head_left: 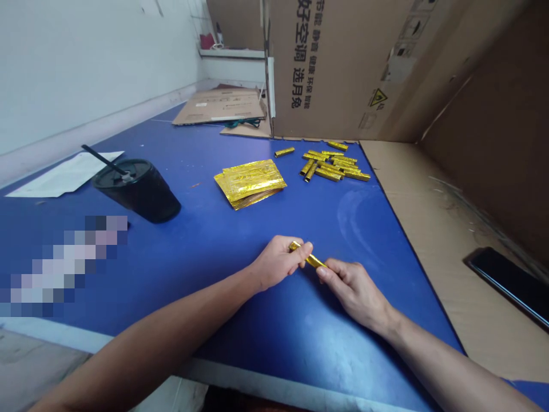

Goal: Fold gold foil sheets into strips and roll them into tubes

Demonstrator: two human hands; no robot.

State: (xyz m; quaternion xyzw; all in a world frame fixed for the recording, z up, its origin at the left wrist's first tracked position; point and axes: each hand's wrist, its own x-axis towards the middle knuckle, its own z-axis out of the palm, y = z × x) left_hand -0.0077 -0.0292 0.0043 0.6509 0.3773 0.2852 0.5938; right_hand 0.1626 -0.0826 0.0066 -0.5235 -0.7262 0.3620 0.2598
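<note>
A narrow folded strip of gold foil paper [316, 261] is stretched between my two hands, above the blue tabletop. My left hand [283, 260] pinches its upper left end, thumb on top. On the lower right end, the thumb and fingers of my right hand [354, 289] are closed. Beyond my hands lies a stack of flat gold foil sheets [253, 178]. Farther right is a loose pile of small folded gold foil pieces [332, 166], and one more gold piece [285, 152] lies apart from it. The undersides of my fingers are hidden.
A black cup with a straw [141, 191] stands at the left, near a white paper [64, 177]. Flat cardboard [223, 107] lies at the back. A large cardboard box [334, 68] rises behind the pile. A black phone [510, 283] rests on cardboard at right.
</note>
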